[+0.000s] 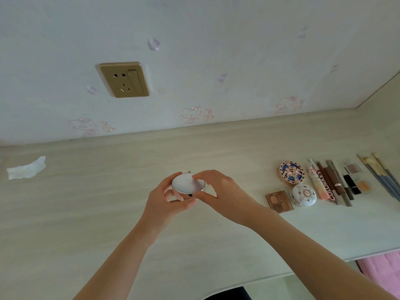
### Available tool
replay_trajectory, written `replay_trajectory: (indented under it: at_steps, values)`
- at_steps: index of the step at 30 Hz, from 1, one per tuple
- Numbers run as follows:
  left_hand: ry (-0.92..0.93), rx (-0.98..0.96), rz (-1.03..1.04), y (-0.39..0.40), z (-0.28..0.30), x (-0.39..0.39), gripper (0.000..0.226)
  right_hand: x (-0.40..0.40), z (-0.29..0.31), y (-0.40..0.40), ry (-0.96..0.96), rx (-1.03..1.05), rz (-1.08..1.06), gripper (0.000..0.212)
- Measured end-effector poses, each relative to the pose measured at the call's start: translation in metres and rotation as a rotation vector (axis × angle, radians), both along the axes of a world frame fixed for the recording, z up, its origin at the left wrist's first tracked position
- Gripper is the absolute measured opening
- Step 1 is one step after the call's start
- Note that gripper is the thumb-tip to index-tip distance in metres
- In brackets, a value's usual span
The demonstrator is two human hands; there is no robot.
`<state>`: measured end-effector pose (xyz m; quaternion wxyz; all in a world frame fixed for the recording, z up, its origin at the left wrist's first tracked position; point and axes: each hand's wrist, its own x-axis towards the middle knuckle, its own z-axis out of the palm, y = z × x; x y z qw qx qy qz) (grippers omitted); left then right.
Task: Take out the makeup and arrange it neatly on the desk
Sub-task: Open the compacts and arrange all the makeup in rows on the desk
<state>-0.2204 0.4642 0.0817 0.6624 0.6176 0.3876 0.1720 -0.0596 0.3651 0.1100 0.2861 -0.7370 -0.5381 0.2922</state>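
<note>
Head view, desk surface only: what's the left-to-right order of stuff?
Scrap of paper → white round compact held in both hands → brown eyeshadow palette → pink tube → small clear palettes → brushes. The two round compacts overlap the brown palette's span, so they are skipped.

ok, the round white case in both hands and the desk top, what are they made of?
Round white case: looks like smooth plastic with a satin lid and a thin metallic-looking rim, gripped by the left hand and right hand. Pale desk top: faint streaky wood grain, matte, probably laminate rather than solid wood.
</note>
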Motion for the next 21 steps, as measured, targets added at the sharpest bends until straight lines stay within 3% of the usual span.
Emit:
replay_trajectory:
  at_steps: [6,21]
  values:
    - [-0.058,0.179,0.063,0.011,-0.035,0.011,0.077,0.006,-0.024,0.027,-0.01,0.034,0.061,0.056]
    - [-0.269,0.293,0.041,0.024,-0.08,0.01,0.079,0.004,-0.063,0.038,-0.427,0.252,0.271,0.062]
